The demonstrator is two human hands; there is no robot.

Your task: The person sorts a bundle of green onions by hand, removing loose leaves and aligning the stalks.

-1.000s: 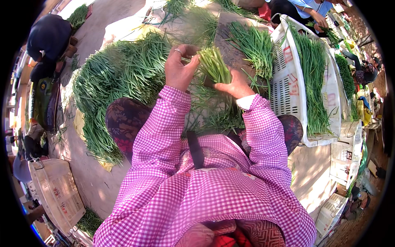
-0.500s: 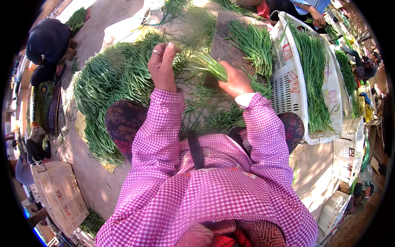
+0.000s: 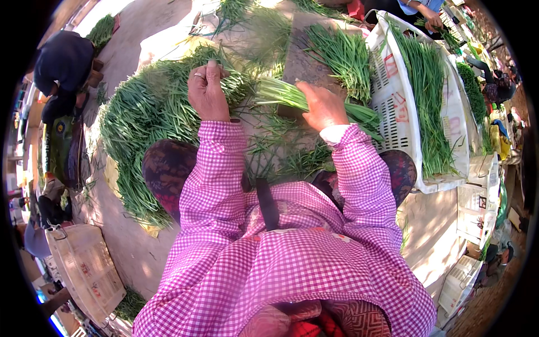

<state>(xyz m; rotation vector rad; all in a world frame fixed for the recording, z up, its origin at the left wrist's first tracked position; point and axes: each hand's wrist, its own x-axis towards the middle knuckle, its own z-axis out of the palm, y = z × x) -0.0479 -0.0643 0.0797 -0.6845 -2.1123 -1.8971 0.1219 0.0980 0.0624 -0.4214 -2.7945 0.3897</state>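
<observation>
My right hand (image 3: 323,105) is closed around a bunch of chives (image 3: 282,93). Their pale stem ends point left, and the green leaves hang out to the right behind my hand. Apart from the bunch, my left hand (image 3: 209,92) is raised by the right edge of a large heap of loose chives (image 3: 149,109). Its fingers are curled with the thumb up against them; whether anything thin is pinched there is hidden. Beyond my right hand, a sheaf of chives (image 3: 343,59) lies on a brown board (image 3: 298,53).
A white slatted crate (image 3: 390,121) holding chives (image 3: 422,106) stands close on my right. Scattered leaves (image 3: 275,143) litter the ground between my knees. Another person's hand (image 3: 433,21) holds greens at the far right. Someone crouches at left (image 3: 64,62); another crate (image 3: 84,269) sits lower left.
My left hand has drawn back to the left, away from the stem ends. In my right hand the bunch is more nearly level, with more leaf showing on the right.
</observation>
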